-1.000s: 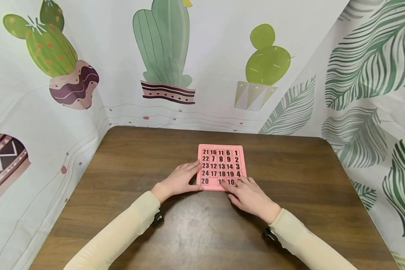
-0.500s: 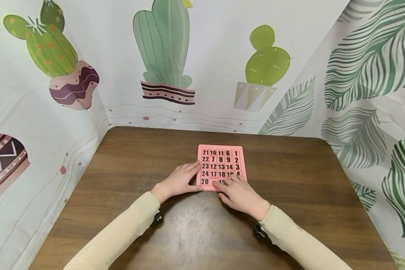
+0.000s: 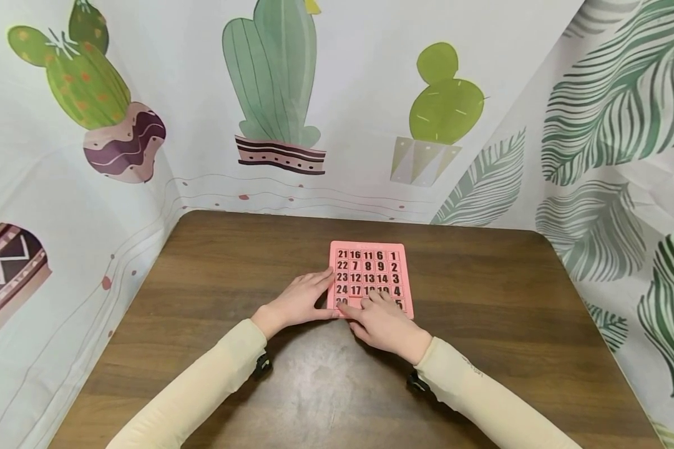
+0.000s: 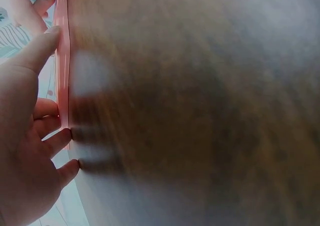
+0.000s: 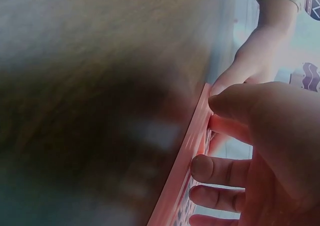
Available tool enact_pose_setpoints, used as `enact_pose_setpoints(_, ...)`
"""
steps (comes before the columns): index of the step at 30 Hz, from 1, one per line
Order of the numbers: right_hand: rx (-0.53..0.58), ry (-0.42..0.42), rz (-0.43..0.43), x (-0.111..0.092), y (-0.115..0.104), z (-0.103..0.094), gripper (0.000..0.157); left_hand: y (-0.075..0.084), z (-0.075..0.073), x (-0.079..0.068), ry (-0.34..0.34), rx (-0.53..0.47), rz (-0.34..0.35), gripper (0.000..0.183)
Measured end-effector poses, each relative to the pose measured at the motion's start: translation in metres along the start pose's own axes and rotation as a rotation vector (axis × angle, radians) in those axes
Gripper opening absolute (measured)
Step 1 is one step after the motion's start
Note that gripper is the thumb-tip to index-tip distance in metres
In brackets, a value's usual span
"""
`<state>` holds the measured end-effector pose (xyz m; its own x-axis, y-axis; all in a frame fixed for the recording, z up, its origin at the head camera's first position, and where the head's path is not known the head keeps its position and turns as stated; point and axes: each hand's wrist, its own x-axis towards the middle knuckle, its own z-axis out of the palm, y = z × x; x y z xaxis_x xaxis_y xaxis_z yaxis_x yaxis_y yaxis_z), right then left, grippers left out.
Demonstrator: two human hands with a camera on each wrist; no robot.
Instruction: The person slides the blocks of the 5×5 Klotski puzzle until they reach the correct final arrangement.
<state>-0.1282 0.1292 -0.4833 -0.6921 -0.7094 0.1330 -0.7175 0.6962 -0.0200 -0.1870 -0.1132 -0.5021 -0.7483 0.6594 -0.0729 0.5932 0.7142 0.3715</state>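
Note:
A pink sliding number puzzle (image 3: pixel 402 280) lies flat on the table, its tiles marked with black numbers. My left hand (image 3: pixel 297 301) holds the puzzle's near left corner, with the fingers along the left side and the thumb at the near edge. In the left wrist view that thumb (image 4: pixel 42 48) touches the pink rim. Over the bottom row is my right hand (image 3: pixel 386 324), its index fingertip on the 20 tile at the lower left. It covers several tiles of that row; the 5 shows partly at the right end. In the right wrist view its fingers (image 5: pixel 220 171) hover at or touch the puzzle's face.
The brown wooden table (image 3: pixel 472 280) has rounded far corners. A white cloth backdrop (image 3: pixel 359 93) printed with cacti and leaves stands behind it and along both sides. Both sleeves are pale, with a dark band under each wrist.
My right hand has slid left along the bottom row, from near the 15 and 10 tiles to the 20 tile. The 5 tile now shows partly. My left hand has stayed put.

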Motion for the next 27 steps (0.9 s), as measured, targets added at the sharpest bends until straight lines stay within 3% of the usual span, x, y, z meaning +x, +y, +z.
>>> enact_pose_setpoints(12,0.026,0.006,0.056,-0.016,0.009,-0.002,0.045,0.000,-0.001,-0.001,0.010,0.001,0.009,0.090)
enact_pose_setpoints(21,0.028,0.023,0.053,-0.022,0.014,0.000,0.045,0.002,-0.002,-0.002,0.010,-0.005,0.005,0.091)
enact_pose_setpoints(27,0.015,0.030,0.040,-0.016,0.014,-0.003,0.035,0.003,-0.004,-0.003,0.013,-0.005,0.012,0.090)
